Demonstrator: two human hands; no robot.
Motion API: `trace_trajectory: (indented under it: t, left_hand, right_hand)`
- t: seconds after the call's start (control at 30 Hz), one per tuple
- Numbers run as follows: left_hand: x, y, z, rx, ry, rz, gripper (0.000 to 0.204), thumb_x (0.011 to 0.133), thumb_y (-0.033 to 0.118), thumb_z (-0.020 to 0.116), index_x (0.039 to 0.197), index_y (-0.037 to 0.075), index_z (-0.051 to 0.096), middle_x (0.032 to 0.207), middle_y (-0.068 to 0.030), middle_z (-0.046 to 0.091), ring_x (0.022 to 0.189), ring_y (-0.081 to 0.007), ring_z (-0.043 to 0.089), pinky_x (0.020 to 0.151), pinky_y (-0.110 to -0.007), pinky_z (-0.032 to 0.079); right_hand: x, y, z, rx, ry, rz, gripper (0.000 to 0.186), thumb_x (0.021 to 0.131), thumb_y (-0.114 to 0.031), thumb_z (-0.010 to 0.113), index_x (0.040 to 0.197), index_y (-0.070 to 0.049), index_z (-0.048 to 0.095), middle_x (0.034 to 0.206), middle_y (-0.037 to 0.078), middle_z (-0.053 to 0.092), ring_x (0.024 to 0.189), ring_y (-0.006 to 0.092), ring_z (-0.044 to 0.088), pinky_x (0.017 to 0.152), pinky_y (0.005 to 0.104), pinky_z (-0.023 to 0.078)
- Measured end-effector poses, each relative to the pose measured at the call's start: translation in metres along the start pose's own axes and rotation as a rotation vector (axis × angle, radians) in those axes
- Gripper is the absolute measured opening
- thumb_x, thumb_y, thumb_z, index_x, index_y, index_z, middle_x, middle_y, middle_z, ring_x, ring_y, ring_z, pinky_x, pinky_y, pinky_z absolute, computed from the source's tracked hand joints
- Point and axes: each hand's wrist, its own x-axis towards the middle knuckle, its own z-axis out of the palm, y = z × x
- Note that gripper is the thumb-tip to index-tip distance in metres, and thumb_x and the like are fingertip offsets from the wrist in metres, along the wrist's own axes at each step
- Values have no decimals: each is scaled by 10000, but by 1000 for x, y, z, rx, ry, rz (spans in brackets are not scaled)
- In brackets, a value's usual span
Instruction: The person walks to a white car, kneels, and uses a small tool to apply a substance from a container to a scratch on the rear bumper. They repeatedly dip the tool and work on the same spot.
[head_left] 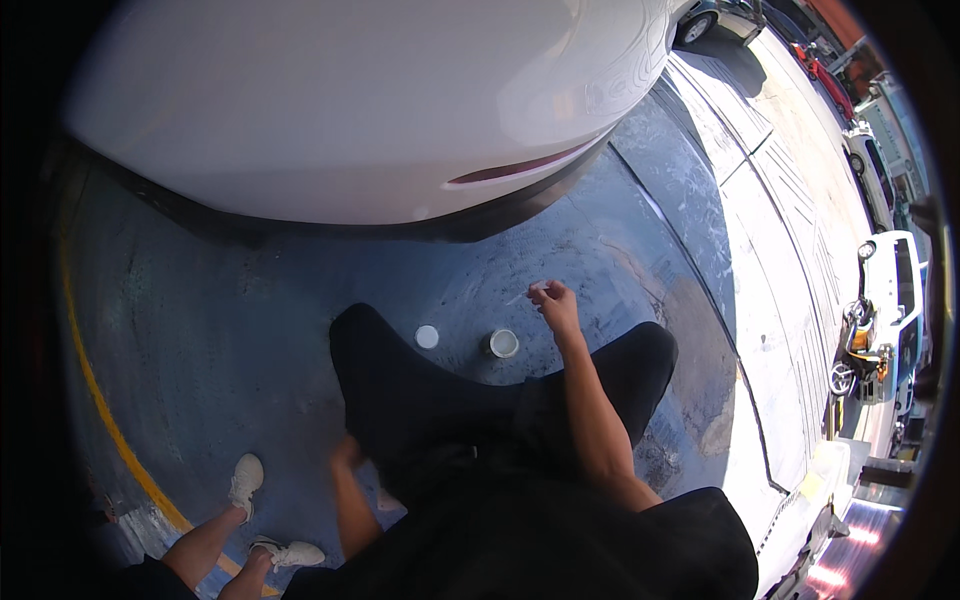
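In the head view, I see the open pot [491, 347] standing on the blue-grey floor [210, 320] between the person's knees, with a white disc [426, 337] near its left. The right hand [553, 302] is to the right of the pot and a little farther; its fingertips are close together, but whether they pinch something pale, I cannot tell. The left hand [346, 453] is blurred, near the left leg [365, 350]; its grip I also cannot tell. In my judgement, a careless inward swing of the right forearm [588, 400] could tip the pot, and a shifting left leg could push the disc away.
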Motion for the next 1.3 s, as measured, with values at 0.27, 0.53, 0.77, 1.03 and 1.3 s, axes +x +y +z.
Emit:
trace_trajectory:
  t: [0.27,0.53,0.77,1.03,1.3]
  left_hand:
    - [-26,102,54,621,112,263,451,1059,246,543,1404,-43,582,1400,-216,639,1257,-332,613,1046,-426,477]
    - [-77,220,53,1107,424,549,192,955,171,644,1029,-3,680,996,-211,732,925,-399,705,827,-468,523]
    - [1,172,47,1516,610,421,218,924,237,671,1006,41,717,1035,-229,754,997,-451,722,847,-546,566]
    - [43,97,55,1203,522,418,383,996,421,589,1110,77,715,1148,-205,741,1049,-417,723,874,-560,566]
    - [-136,297,194,210,772,1210,212,1011,69,596,1180,-35,671,1064,-161,726,916,-251,704,869,-414,553]
  right_hand:
    - [-48,-6,8,-518,269,-550,92,903,-65,707,992,-65,731,952,104,744,896,294,696,844,409,531]
    - [-48,23,14,-560,513,-587,94,891,-67,701,983,-61,720,937,87,733,881,273,689,829,404,522]
    - [-30,6,-4,106,521,-90,111,941,-146,696,1012,-61,703,894,53,722,744,166,650,699,334,502]
    - [-65,-91,-49,1041,52,183,129,941,-188,687,1017,-90,650,901,16,648,837,145,621,812,328,521]
    - [-132,-325,-42,786,-55,-903,126,1030,-170,637,1111,-73,647,1058,70,693,1043,202,680,962,377,518]
